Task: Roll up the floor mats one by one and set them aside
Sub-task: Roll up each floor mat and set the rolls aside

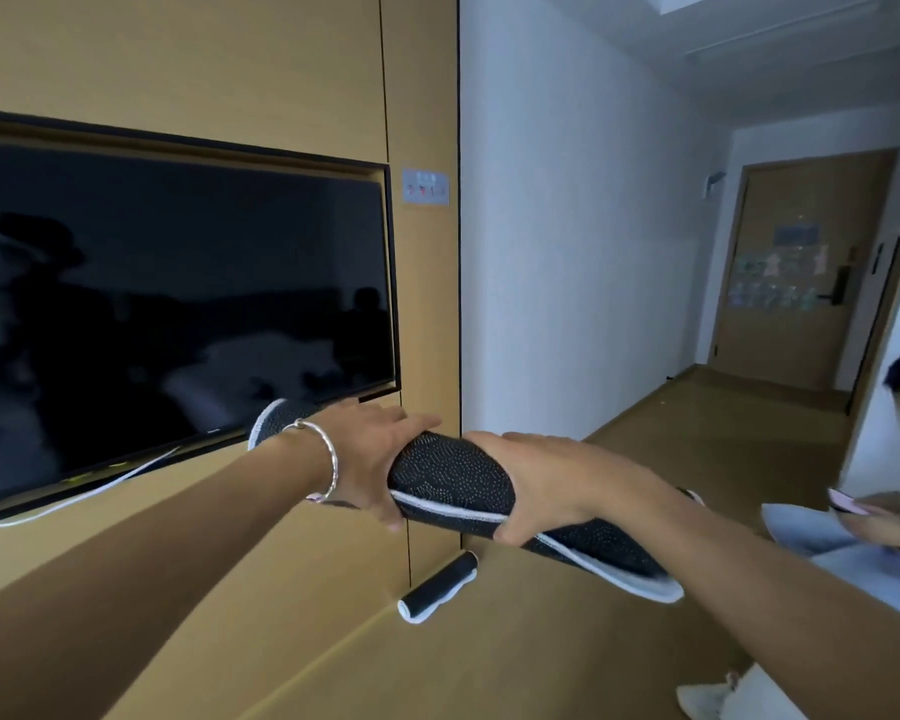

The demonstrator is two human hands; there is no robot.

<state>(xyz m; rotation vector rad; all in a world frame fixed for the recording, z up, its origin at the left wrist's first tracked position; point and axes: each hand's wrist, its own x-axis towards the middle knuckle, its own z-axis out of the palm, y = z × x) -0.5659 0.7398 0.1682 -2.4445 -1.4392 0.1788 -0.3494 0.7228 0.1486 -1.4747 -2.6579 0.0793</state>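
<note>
I hold a rolled floor mat [453,478] in the air in front of me; it is black with white dots and a white edge. My left hand [370,459], with a silver bracelet on the wrist, grips the roll near its left end. My right hand [546,485] curls round the roll further right, thumb underneath. A second rolled mat [437,589] of the same kind lies on the floor at the foot of the wooden wall, below my hands.
A dark television [178,314] is set into the wooden wall panel [230,59] on the left, with a white cable [74,498] below it. A corridor with a wooden door [801,272] runs off to the right. Another person [884,532] sits at the right edge.
</note>
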